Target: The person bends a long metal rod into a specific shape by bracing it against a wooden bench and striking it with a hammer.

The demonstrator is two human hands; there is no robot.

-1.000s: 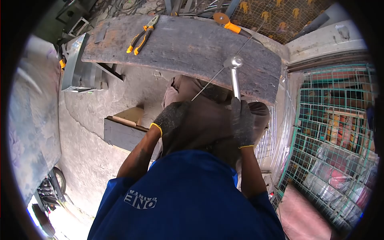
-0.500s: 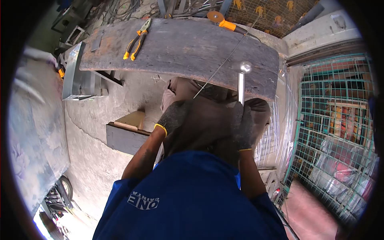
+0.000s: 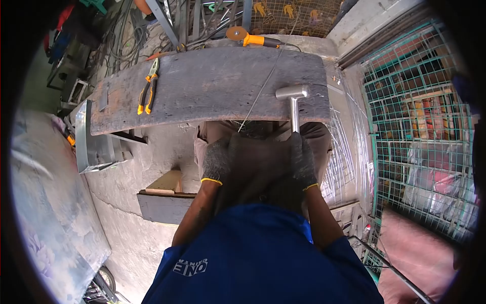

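While wire (image 3: 260, 91) is pinched by left hand (image 3: 217, 161), hammer (image 3: 293, 104) is gripped by right hand (image 3: 302, 163), pointing toward 12 o'clock.

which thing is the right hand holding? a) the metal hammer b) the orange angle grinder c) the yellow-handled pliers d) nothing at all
a: the gloved right hand is closed around the handle of the metal hammer, whose head rests on the wooden bench. The pliers lie untouched towards the bench's left end, and the angle grinder sits at its far edge.
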